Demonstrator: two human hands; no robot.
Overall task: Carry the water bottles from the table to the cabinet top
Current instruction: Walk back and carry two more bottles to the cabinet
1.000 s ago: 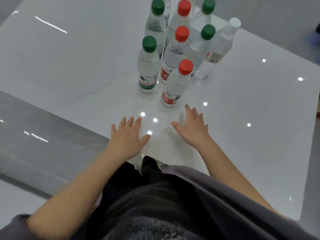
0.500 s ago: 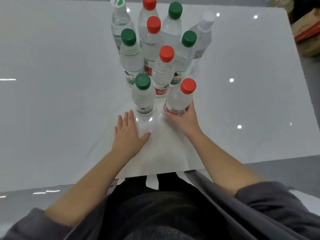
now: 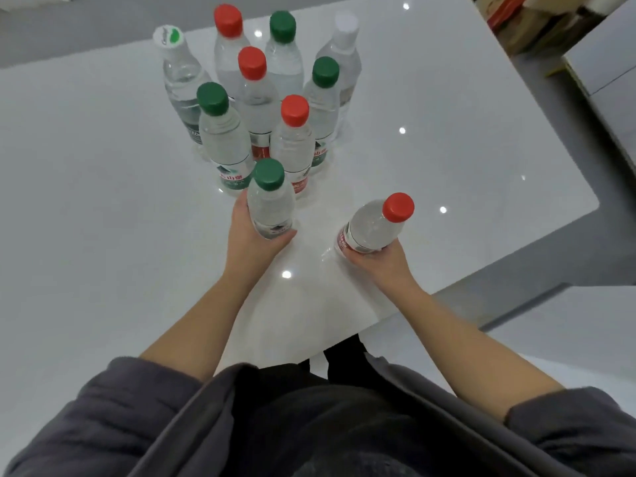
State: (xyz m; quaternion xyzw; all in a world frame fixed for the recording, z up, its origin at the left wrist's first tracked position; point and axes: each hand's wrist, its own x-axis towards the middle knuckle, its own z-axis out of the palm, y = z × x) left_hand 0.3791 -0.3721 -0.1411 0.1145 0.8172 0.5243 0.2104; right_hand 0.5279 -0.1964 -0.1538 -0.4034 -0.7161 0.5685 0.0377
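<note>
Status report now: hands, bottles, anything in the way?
Left hand grips green-capped bottle. Right hand grips red-capped bottle, tilted. Eight other bottles stand close behind, on table.

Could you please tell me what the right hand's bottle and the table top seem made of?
The red-capped bottle in the right hand looks like clear plastic: see-through wall, matte red cap. The table top seems a glossy white slab, perhaps polished stone or glass: it mirrors lights sharply.
</note>
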